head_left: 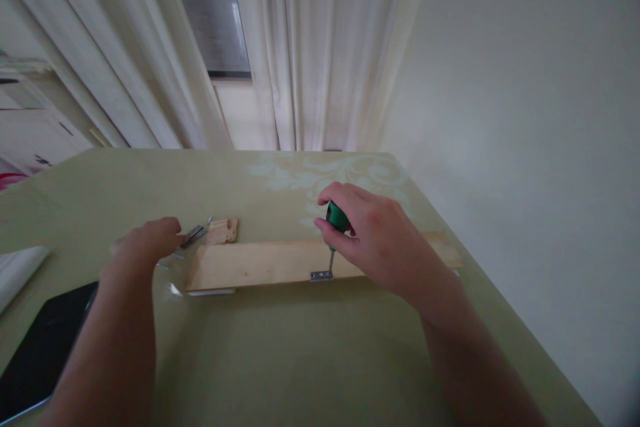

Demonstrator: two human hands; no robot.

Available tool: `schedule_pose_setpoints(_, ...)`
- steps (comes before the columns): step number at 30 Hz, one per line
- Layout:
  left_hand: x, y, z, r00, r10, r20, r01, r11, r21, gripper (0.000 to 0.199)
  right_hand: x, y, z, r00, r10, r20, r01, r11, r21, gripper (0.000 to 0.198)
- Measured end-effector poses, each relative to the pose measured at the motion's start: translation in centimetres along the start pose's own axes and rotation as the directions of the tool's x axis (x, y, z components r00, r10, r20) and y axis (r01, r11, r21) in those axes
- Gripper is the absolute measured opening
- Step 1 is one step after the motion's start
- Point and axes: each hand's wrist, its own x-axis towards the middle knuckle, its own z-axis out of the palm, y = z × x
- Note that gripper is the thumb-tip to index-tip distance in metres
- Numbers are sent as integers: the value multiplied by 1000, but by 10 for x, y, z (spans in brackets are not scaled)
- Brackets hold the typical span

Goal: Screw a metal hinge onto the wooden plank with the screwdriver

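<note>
A pale green counter with a faint white scroll pattern fills the lower half of the frame, running up to white curtains and a dark window at the top. Across the middle of the counter lies a long light wooden board, flat and slightly slanted, its right end hidden behind the right hand. That hand is clenched around the green handle of a screwdriver, which stands nearly upright with its tip down on a small metal hinge at the board's near edge, just right of centre. The left hand, at centre left, rests loosely curled on the counter by the board's left end; whether it grips anything cannot be told. Just beyond its fingers lie a small wooden piece and a little grey metal part. A dark flat tablet-like object sits at the lower left corner.
</note>
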Motion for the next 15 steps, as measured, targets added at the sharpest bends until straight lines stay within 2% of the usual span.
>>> schedule_pose_setpoints(2,-9,26,-12,998,56,-28,-56,998,-13,37,-1,-1,0,999,-37,19,36,999,36,15)
schedule_pose_setpoints(3,-17,45,-18,987,151,-58,-153,987,-43,37,-2,-1,0,998,-62,31,60,997,52,18)
schedule_pose_setpoints(4,-28,66,-22,929,339,-150,-358,925,-129,37,-2,-2,-1,995,-84,47,81,995,62,21)
schedule_pose_setpoints(5,-41,89,-25,841,483,-244,-534,814,-231,35,-3,-2,-1,993,-101,60,97,993,69,24)
schedule_pose_setpoints(6,-55,112,-26,740,625,-249,-671,664,-329,33,-4,-3,-1,991,-113,72,108,992,71,25)
schedule_pose_setpoints(7,-69,134,-25,642,740,-199,-737,527,-423,31,-5,-4,-2,990,-118,78,113,991,67,24)
schedule_pose_setpoints(9,-93,169,-18,477,872,-109,-747,337,-574,22,-6,-5,-4,993,-98,71,96,995,30,20)
schedule_pose_setpoints(10,-102,181,-12,423,901,-93,-726,276,-630,19,-6,-6,-5,996,-69,61,69,998,-10,17)
schedule_pose_setpoints(12,-109,195,3,363,929,-69,-664,206,-719,18,-7,-8,-6,999,13,40,-7,990,-138,23)
schedule_pose_setpoints(15,-102,200,26,313,949,-44,-567,150,-810,22,-6,-9,-7,995,97,8,-88,933,-349,49)
